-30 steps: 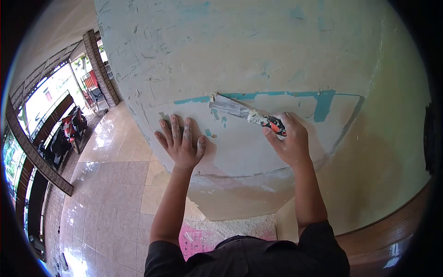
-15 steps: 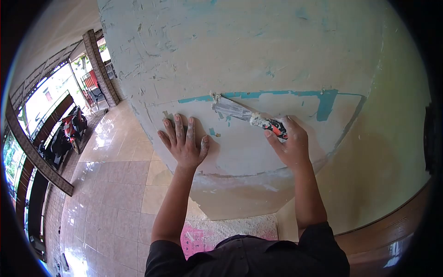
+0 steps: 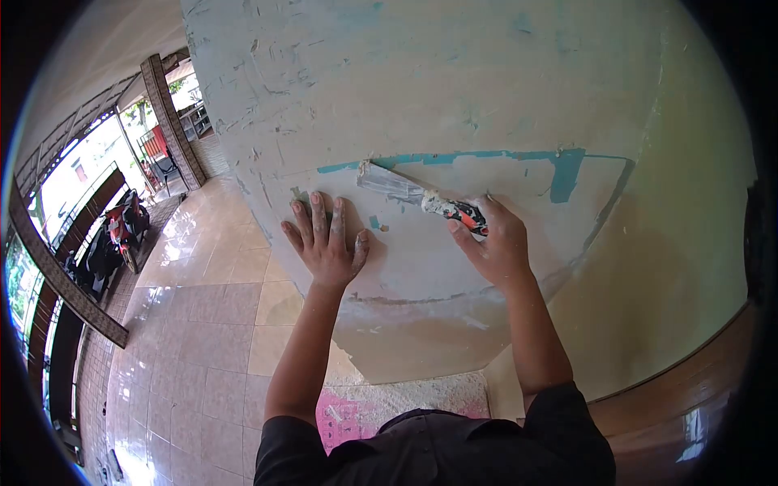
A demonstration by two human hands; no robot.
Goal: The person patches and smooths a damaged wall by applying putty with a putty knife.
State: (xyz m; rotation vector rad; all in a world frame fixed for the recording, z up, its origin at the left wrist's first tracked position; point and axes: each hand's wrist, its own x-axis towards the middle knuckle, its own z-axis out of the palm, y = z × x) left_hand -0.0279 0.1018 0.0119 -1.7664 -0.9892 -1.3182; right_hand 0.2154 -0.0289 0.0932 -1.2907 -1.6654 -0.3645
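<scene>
My right hand grips the black and orange handle of a putty knife. Its broad blade, crusted with pale residue, lies against the wall and points left, its edge by a strip of exposed teal paint. Flat on the wall to the left rests my left hand, fingers spread and smeared with whitish dust. Between the two hands is a small teal and tan chipped spot. A wider teal patch shows to the right of the blade.
Below the wall, a pink sheet on the floor is strewn with pale scrapings. Glossy tiles stretch to the left, toward parked motorcycles and a pillar. A brown wooden surface stands at the lower right.
The putty knife and my right hand have shifted a little to the left along the teal strip. My left hand stays flat in the same place on the wall.
</scene>
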